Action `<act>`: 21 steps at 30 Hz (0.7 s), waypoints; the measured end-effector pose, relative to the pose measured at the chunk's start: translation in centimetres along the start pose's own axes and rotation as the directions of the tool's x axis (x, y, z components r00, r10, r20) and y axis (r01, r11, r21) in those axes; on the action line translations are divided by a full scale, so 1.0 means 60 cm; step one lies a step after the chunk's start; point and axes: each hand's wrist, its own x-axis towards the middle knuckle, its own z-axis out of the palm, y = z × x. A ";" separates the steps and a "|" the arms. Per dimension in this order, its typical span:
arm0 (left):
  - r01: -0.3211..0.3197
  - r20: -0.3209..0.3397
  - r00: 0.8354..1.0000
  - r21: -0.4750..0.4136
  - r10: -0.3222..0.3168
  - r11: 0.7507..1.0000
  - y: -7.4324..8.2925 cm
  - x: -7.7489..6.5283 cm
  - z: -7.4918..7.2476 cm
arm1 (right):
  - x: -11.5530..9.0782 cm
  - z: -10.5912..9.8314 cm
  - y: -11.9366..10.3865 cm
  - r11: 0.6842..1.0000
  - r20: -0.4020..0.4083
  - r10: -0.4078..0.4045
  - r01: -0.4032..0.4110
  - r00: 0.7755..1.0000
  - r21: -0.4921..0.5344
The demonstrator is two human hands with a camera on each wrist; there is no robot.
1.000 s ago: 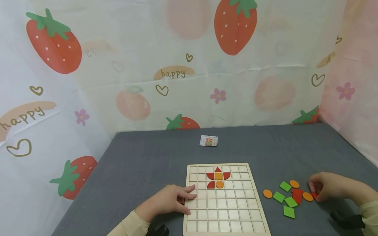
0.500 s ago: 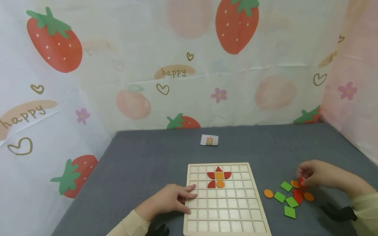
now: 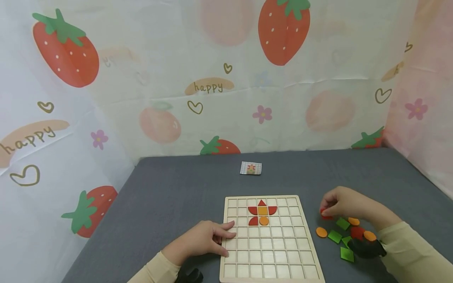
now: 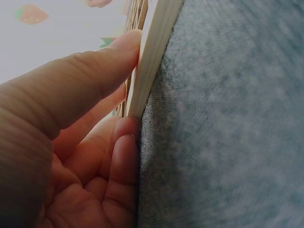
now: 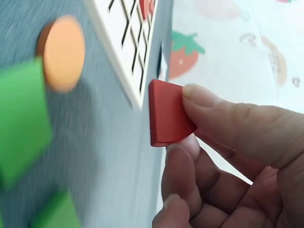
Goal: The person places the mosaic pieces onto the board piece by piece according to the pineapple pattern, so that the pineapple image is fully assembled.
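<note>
My right hand [image 3: 341, 204] pinches a red quarter-circle tile [image 5: 168, 114] between thumb and fingertips, just right of the board. The thumb covers one corner of the tile. My left hand [image 3: 203, 239] rests at the left edge of a pale wooden grid board [image 3: 269, 255], thumb and finger touching its rim. On the board lie a red triangle [image 3: 261, 203], an orange square [image 3: 262, 211], several red quarter-circle tiles [image 3: 253, 221] and an orange disc [image 3: 264, 221]. In the left wrist view the thumb [image 4: 118, 50] meets the board's side.
Right of the board lie loose green squares [image 3: 347, 254], orange discs [image 3: 321, 232] and red tiles [image 3: 357, 232], partly hidden by the right wrist's black strap [image 3: 366, 248]. A small picture card [image 3: 251, 168] lies behind the board on the grey cloth [image 3: 184, 188].
My right hand has lifted a red tile from the right of the loose pieces and carried it left over them towards the board. The left hand has stayed put.
</note>
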 end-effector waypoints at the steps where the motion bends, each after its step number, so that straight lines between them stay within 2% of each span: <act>1: 0.000 0.001 1.000 0.000 0.000 1.000 0.000 0.000 0.000 | 0.005 0.005 -0.005 1.000 -0.004 -0.004 0.004 1.000 0.002; 10: 0.007 0.005 1.000 -0.010 -0.007 1.000 0.002 -0.001 -0.001 | 0.049 0.046 -0.047 0.999 -0.033 -0.032 0.033 0.999 0.011; 17: 0.005 0.005 1.000 -0.006 -0.005 1.000 0.003 -0.002 -0.001 | 0.081 0.085 -0.070 1.000 -0.099 -0.011 0.011 0.995 -0.004; 21: 0.006 0.004 1.000 -0.015 -0.006 1.000 0.003 -0.002 -0.001 | 0.096 0.101 -0.081 1.000 -0.105 -0.021 0.021 0.994 -0.002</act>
